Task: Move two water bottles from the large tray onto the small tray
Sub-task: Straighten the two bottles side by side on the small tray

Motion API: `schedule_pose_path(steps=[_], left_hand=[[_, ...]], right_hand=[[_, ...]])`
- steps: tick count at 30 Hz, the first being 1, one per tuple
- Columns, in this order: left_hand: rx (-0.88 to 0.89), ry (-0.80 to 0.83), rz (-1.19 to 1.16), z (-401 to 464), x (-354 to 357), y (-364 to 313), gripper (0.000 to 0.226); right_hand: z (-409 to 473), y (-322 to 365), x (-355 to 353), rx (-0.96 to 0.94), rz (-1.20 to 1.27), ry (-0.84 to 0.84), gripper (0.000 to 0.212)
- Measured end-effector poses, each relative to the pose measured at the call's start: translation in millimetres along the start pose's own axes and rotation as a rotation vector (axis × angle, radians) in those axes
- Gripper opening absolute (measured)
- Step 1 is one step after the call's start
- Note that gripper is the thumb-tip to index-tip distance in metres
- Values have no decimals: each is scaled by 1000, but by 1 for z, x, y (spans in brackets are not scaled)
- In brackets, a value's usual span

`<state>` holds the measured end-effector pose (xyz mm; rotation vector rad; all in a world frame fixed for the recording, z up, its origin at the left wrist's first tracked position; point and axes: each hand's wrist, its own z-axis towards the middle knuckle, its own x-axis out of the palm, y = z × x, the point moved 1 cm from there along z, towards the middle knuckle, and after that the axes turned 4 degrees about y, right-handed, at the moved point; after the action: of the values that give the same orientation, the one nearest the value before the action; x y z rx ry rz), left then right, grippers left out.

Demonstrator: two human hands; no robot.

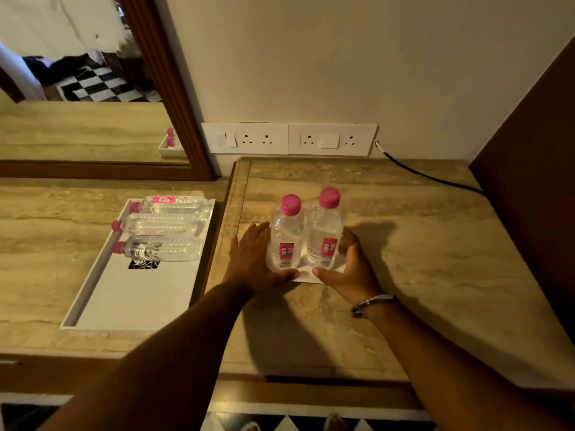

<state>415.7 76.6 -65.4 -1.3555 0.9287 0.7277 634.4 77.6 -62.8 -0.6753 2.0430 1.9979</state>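
Two water bottles (305,234) are standing upright, side by side and touching, on the small tray (306,276) on the raised worktop (420,250). The left hand (253,259) and right hand (350,265) are flanking them, each grip spread open and resting at the tray's edges, not pinching anything. Three more bottles (161,227) are lying flat in the large tray (137,293), well off to the left, nearer the left hand.

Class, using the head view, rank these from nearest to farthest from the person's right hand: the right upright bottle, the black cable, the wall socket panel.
From the right hand:
1. Right upright bottle, next to the fingers on the small tray.
2. Black cable, behind and to the right, on the counter.
3. Wall socket panel, on the wall at the back.
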Motion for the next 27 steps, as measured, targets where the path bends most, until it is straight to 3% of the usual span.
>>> schedule_pose_path(steps=[5,10,27], left_hand=[[161,-77,-117,4,3,3,94],[212,-96,-204,5,3,13,81],[235,-95,-239,11,4,16,72]], right_hand=[[8,3,9,-37,-202,-145,78],[8,-1,12,-53,-293,-202,71],[23,-9,-3,-53,-285,1,61]])
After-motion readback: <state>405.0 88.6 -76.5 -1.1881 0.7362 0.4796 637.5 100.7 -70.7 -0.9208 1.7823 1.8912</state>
